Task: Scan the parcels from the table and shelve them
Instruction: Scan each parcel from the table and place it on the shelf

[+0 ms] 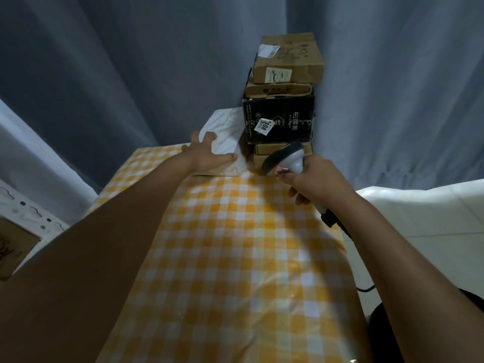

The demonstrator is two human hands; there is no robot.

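- Right hand point(318, 179) curled tight round grip of a grey handheld scanner point(286, 159), at about 1 o'clock; scanner head points at the base of the box stack, black cable trails off the handle toward 4 o'clock.
- Left hand point(209, 155) at 12 o'clock, fingers spread and straight, laid flat on a white soft parcel point(226, 134); not closed round it.
- Table point(235, 258) under an orange-and-white check cloth; wide bare stretch of cloth from the near edge up to the hands. Right edge runs along 3 to 5 o'clock, left edge along 8 to 10 o'clock.
- White parcel sits at the far end of the table, tilted up against the stack, touching the black box.
- Parcel count: 1 white bag, 1 black box point(279, 119), at least 4 brown cardboard boxes point(288, 58), two above the black one, two below, partly hidden by the scanner.
- Black box: white tag reading "108", white printing with Chinese characters and Latin letters too small to be sure of.
- Top brown box: white shipping label and small sticker, text unreadable.
- Grey curtain point(131, 74) just behind the far edge.
- Metal shelf upright point(28, 210) at 9 o'clock, with a brown box in it.
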